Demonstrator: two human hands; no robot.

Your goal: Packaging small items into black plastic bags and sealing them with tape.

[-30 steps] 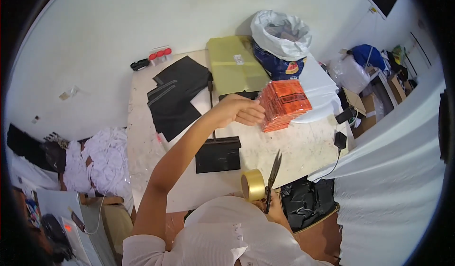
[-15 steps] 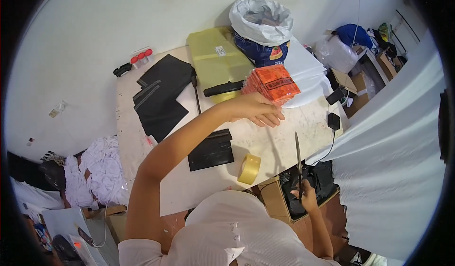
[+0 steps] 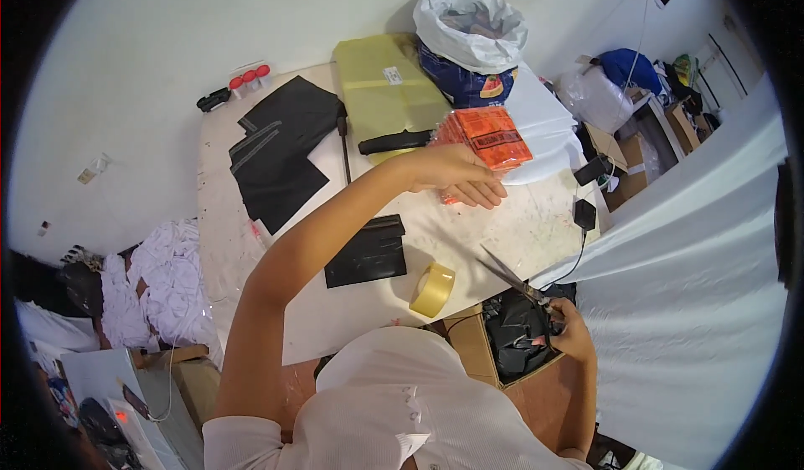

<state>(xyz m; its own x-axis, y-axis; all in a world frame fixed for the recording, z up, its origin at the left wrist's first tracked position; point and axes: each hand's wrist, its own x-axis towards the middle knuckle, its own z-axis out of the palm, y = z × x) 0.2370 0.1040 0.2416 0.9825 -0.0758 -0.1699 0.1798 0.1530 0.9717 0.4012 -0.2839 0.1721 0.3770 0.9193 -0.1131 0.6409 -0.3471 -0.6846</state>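
Observation:
My right hand [image 3: 571,329] grips a pair of scissors [image 3: 512,276] by the handles, beyond the table's front right edge. The blades are parted and point up and left over the table. My left arm reaches across the table, and my left hand [image 3: 459,173] hovers at or rests against the near side of a stack of orange packets [image 3: 496,139] in clear plastic. Its fingers are stretched out; contact is hard to judge. Nearer me stand a roll of yellowish tape [image 3: 433,291] and a folded black plastic sheet [image 3: 366,256], partly behind my forearm.
Black flat pieces [image 3: 280,152], a yellow package [image 3: 387,89] and a black-handled tool [image 3: 395,142] lie farther back. A blue bag with white lining [image 3: 469,43] stands behind white sheets [image 3: 546,126]. A black adapter [image 3: 584,214] sits on the right; below is a cardboard box [image 3: 473,353] with black plastic.
My right hand has moved up and slightly right. The scissors have swung from upright to slanting left, and their blades have parted. My left hand stays almost in place over the packets' near side.

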